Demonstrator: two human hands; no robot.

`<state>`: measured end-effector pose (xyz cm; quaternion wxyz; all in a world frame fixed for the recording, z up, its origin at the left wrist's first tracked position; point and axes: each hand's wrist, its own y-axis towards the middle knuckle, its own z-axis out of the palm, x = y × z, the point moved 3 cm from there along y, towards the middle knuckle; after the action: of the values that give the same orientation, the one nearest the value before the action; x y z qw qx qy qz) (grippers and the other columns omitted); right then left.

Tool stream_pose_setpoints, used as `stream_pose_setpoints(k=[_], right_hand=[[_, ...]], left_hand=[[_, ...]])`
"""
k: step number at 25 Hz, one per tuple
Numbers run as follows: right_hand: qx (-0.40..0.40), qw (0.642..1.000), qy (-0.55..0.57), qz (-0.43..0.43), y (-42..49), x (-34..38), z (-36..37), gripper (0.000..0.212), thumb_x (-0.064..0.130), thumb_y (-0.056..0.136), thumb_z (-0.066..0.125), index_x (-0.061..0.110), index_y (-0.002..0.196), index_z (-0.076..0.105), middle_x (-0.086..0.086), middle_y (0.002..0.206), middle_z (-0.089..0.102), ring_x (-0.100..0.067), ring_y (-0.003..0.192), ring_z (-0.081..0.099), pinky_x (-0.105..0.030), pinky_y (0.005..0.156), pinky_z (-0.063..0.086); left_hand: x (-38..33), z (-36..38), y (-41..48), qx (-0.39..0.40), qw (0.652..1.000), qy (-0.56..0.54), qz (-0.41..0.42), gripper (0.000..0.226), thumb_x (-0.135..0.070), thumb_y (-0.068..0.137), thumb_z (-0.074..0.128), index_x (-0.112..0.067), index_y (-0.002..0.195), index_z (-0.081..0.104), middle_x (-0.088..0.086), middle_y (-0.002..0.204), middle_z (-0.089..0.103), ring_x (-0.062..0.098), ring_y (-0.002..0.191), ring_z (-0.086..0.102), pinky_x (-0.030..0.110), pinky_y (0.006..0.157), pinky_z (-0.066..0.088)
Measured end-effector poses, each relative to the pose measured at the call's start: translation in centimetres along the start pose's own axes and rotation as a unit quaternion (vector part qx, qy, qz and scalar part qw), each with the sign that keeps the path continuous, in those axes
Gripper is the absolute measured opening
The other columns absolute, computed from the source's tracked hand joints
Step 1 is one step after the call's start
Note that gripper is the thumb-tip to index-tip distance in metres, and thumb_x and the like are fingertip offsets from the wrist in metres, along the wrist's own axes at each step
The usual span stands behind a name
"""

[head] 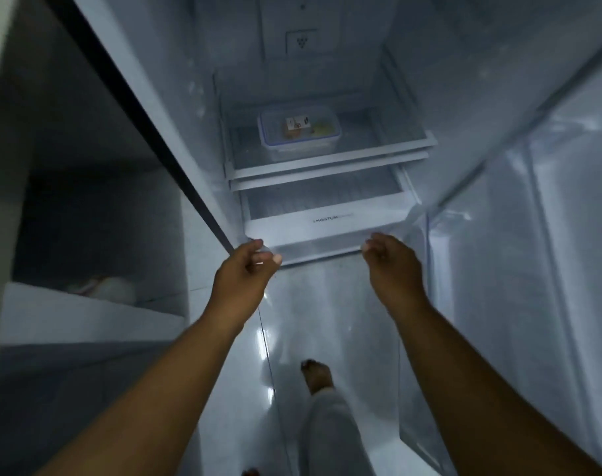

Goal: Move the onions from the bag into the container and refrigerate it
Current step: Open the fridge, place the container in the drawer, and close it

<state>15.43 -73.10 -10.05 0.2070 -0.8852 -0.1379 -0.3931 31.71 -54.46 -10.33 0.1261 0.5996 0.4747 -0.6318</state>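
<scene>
The head view is dim and soft, so detail inside the open refrigerator (327, 80) is hard to read. The container (300, 130) sits on a glass shelf (330, 159) deep inside, its lid on; through the lid only blurred yellowish and orange shapes and a small label show, and whether these are the onions cannot be told. The container's long axis runs left to right across the shelf, parallel to the shelf's front edge, and it stands flat, nearer the left half.

Below the shelf a crisper drawer (320, 218) bears faint lettering, only partly legible. The refrigerator door (533, 269) at right is cut off by the frame edge.

Both forearms reach forward and down toward the drawer's front. The left hand (246, 269) has its fingers (275, 258) curled loosely at the drawer's lower left corner; whether they grip the edge cannot be told. The right hand (392, 266) shows its back, fingers bent narrowly at the right corner, contact likewise unclear. 1 bare foot (316, 374) stands on the glossy floor (327, 321) below.
</scene>
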Motion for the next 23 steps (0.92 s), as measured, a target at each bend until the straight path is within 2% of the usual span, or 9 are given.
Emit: stream_pose_setpoints(k=[3, 5, 8, 11, 14, 16, 19, 21, 23], right_hand=[[-0.009, 0.998, 0.043, 0.037, -12.4, -1.3, -5.1, 0.036, 0.028, 0.093, 0.06, 0.014, 0.126, 0.063, 0.009, 0.111, 0.061, -0.004, 0.101, 0.055, 0.009, 0.071, 0.028], [-0.032, 0.996, 0.063, 0.061, -20.7, -2.6, -9.1, 0.034, 0.028, 0.091, 0.063, 0.016, 0.123, 0.064, 0.009, 0.109, 0.065, -0.002, 0.096, 0.058, 0.011, 0.071, 0.03], [-0.092, 0.986, 0.092, 0.102, -31.5, -5.5, -15.0, 0.026, 0.027, 0.088, 0.068, 0.021, 0.114, 0.068, 0.008, 0.103, 0.071, 0.004, 0.086, 0.065, 0.005, 0.072, 0.04], [-0.204, 0.97, 0.066, 0.117, -39.7, -8.6, -21.3, 0.017, 0.026, 0.087, 0.07, 0.023, 0.103, 0.071, 0.008, 0.088, 0.074, 0.008, 0.076, 0.067, -0.001, 0.067, 0.042], [-0.365, 0.917, 0.013, 0.162, -44.4, -10.6, -27.2, 0.02, 0.046, 0.085, 0.065, 0.026, 0.087, 0.069, 0.012, 0.074, 0.068, -0.012, 0.077, 0.067, -0.018, 0.066, 0.04], [-0.426, 0.894, 0.049, 0.132, -45.3, -10.6, -30.4, 0.041, 0.06, 0.08, 0.057, 0.024, 0.098, 0.065, 0.009, 0.085, 0.068, -0.015, 0.085, 0.065, -0.013, 0.067, 0.041], [-0.398, 0.91, 0.098, 0.058, -43.7, -9.3, -32.7, 0.065, 0.059, 0.079, 0.056, 0.024, 0.133, 0.049, 0.01, 0.122, 0.058, -0.004, 0.109, 0.056, -0.008, 0.08, 0.042], [-0.402, 0.912, 0.077, 0.026, -42.5, -8.6, -32.8, 0.065, 0.059, 0.079, 0.058, 0.027, 0.134, 0.046, 0.011, 0.12, 0.056, -0.005, 0.108, 0.056, -0.018, 0.084, 0.046], [-0.422, 0.905, 0.059, 0.019, -42.1, -8.3, -32.2, 0.065, 0.059, 0.077, 0.061, 0.026, 0.132, 0.046, 0.008, 0.116, 0.052, -0.01, 0.106, 0.056, -0.019, 0.081, 0.047]], left_hand=[[-1.4, 0.6, -10.0, 0.061, 0.998, 0.02, -0.005, 0.033, -0.034, 0.083, 0.072, -0.034, 0.114, 0.06, -0.007, 0.103, 0.07, 0.013, 0.102, 0.066, 0.036, 0.097, 0.052], [-2.8, 2.2, -16.1, 0.113, 0.993, 0.031, -0.003, 0.031, -0.033, 0.082, 0.072, -0.034, 0.111, 0.061, -0.004, 0.103, 0.07, 0.014, 0.101, 0.066, 0.039, 0.099, 0.051], [-4.7, 6.0, -23.6, 0.216, 0.975, 0.06, -0.001, 0.031, -0.034, 0.083, 0.072, -0.031, 0.113, 0.062, -0.002, 0.105, 0.07, 0.015, 0.102, 0.067, 0.039, 0.096, 0.053], [-7.1, 10.6, -30.1, 0.31, 0.948, 0.071, 0.003, 0.042, -0.036, 0.085, 0.069, -0.02, 0.123, 0.061, -0.001, 0.104, 0.071, 0.013, 0.096, 0.069, 0.027, 0.082, 0.056], [-9.9, 15.2, -35.3, 0.379, 0.924, 0.043, 0.002, 0.036, -0.042, 0.087, 0.064, -0.018, 0.113, 0.065, 0.008, 0.108, 0.072, 0.018, 0.096, 0.071, 0.031, 0.082, 0.058], [-12.0, 17.5, -37.7, 0.418, 0.908, -0.01, -0.018, 0.034, -0.048, 0.087, 0.061, -0.02, 0.105, 0.066, 0.009, 0.108, 0.071, 0.022, 0.096, 0.072, 0.036, 0.084, 0.059], [-13.6, 19.6, -39.6, 0.434, 0.899, -0.053, -0.04, 0.054, -0.055, 0.075, 0.07, -0.012, 0.108, 0.065, 0.007, 0.095, 0.069, 0.023, 0.091, 0.073, 0.039, 0.086, 0.059], [-13.4, 20.3, -40.2, 0.405, 0.913, -0.012, -0.04, 0.076, -0.055, 0.067, 0.076, -0.008, 0.124, 0.058, 0.004, 0.088, 0.071, 0.021, 0.09, 0.074, 0.041, 0.092, 0.057], [-13.2, 20.4, -40.3, 0.374, 0.927, 0.02, -0.031, 0.079, -0.052, 0.069, 0.076, -0.008, 0.13, 0.053, 0.004, 0.088, 0.071, 0.019, 0.089, 0.074, 0.042, 0.094, 0.055]])
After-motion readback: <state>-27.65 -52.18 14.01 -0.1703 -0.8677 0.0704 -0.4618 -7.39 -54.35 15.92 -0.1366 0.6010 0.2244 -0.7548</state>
